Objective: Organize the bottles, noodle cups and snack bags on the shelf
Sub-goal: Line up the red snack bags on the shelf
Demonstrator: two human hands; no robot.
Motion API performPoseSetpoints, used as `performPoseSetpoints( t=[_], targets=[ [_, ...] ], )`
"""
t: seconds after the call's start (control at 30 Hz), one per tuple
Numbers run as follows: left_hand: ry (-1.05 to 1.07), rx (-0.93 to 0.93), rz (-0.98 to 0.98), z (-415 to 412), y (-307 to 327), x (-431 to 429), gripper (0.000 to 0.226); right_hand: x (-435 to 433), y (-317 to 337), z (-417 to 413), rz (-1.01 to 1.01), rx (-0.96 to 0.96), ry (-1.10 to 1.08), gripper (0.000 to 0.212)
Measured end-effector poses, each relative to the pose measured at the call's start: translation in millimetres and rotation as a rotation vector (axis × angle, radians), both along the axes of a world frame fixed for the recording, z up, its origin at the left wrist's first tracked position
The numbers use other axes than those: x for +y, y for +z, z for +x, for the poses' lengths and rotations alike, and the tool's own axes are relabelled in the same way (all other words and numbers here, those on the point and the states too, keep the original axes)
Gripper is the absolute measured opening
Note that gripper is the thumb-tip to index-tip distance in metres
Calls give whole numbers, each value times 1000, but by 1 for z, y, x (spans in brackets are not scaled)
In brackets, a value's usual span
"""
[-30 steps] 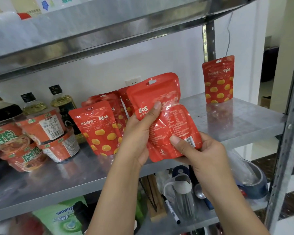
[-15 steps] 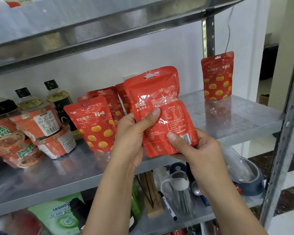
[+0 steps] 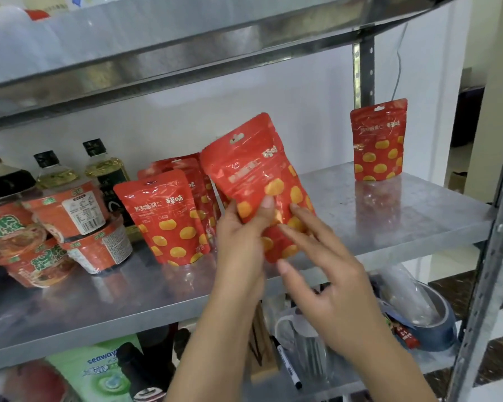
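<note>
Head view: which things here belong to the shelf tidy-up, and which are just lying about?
Part of the job: held snack bag, gripped by the left hand, right hand open close by; standing snack bags; lone snack bag by the post; noodle cups; bottles; shelf.

Just lying about, on the level below: green packet; marker pen; clear jug; tape roll.

White wall [image 3: 244, 117], dark marbled floor [image 3: 501, 355]
</note>
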State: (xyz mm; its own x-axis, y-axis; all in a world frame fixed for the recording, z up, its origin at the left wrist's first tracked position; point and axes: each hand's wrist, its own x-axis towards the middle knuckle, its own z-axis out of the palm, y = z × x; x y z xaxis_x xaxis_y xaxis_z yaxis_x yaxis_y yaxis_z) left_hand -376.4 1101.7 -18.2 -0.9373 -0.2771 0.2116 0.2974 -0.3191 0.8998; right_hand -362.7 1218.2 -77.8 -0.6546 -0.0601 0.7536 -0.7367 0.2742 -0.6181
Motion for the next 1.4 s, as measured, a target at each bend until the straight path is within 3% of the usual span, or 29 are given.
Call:
performPoseSetpoints(
  t=[0.07,0.17,0.23,0.33,0.5,0.6,0.73,0.9,1.07,1.4],
  targets=[
    [-45,-16,18,-11,-2,-15,37,15,6,-4,-162,-59,-42,42],
    [-148,-34,-52,-14,-8,-26,44,33,25,-13,-361,-431,118,67],
    [-220,-33,-119,-14,-10,-28,45,34,28,-17,-368,-542,319,50],
    [-261,-25,-201,-14,-10,-28,48,30,26,-18,-384,-554,373,26],
    [-209,-36,-389,-20,-3,-34,40,25,31,-37,-347,-597,407,38],
    [-8,5,-490,-33,11,-40,38,10,46,-70,-321,-571,385,38],
    [250,-18,-433,-49,12,-47,60,-19,59,-114,-353,-524,319,34],
    [241,-116,-493,-59,-4,-52,49,-51,53,-152,-222,-541,305,39],
    [231,-204,-472,-58,-14,-59,46,-61,30,-174,75,-570,254,42],
    [310,-173,-464,-52,-24,-41,45,-54,34,-170,122,-593,253,44]
  ],
)
